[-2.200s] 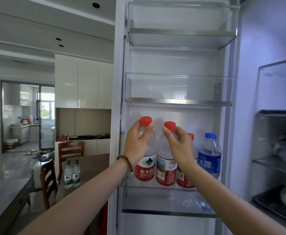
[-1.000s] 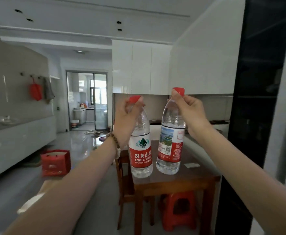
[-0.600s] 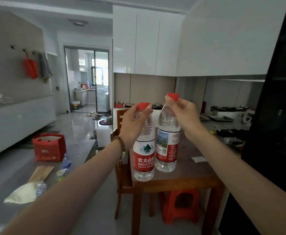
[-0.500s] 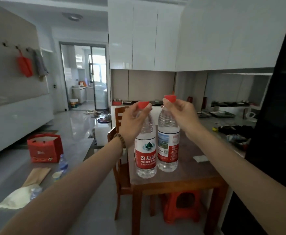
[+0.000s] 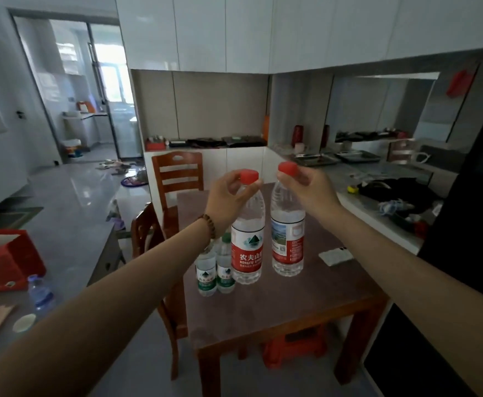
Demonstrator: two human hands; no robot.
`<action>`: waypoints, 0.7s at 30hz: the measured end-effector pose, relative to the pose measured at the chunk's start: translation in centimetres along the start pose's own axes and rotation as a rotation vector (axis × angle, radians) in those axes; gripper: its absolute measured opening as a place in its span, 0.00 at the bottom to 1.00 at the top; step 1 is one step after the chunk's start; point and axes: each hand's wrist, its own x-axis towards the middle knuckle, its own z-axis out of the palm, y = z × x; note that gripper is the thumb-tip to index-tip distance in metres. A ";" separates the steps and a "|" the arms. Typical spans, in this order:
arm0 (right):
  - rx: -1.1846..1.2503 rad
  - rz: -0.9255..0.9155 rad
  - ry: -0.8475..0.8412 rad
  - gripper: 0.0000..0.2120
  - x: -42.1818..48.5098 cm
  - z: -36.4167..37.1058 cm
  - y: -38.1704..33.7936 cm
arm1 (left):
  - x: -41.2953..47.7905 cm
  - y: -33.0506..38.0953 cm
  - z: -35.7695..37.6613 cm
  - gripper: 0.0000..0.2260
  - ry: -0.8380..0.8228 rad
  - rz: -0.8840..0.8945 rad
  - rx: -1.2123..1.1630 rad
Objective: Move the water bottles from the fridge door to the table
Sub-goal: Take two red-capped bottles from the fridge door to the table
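My left hand grips the neck of a clear water bottle with a red cap and a red label. My right hand holds a second red-capped water bottle by its neck. Both bottles hang upright side by side above the brown wooden table. Whether their bases touch the tabletop I cannot tell. Two smaller bottles with green labels stand on the table, just left of the bottle in my left hand. The fridge is out of view.
Two wooden chairs stand at the table's left and far sides. A red stool sits under it. A white card lies on the tabletop's right side. A cluttered counter runs along the right; a grey counter with a red box is at left.
I have turned away from the fridge door and carried both bottles to the table. The view has tilted down and the bottles now hang lower over the tabletop.
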 end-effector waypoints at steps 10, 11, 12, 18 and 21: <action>-0.052 0.145 0.043 0.13 9.0 4.4 12.0 | 11.3 -13.7 1.3 0.13 -0.183 -0.063 0.135; -0.049 0.167 0.038 0.13 9.6 4.7 13.1 | 11.9 -14.8 1.6 0.13 -0.190 -0.076 0.156; -0.047 0.191 0.036 0.13 10.3 4.9 14.1 | 12.5 -15.9 1.8 0.13 -0.188 -0.090 0.174; -0.076 0.255 -0.096 0.13 14.0 6.1 20.9 | 15.8 -21.5 2.5 0.15 -0.262 -0.251 0.213; -0.073 0.283 -0.163 0.13 15.3 7.1 24.4 | 16.7 -23.6 2.7 0.15 -0.286 -0.351 0.228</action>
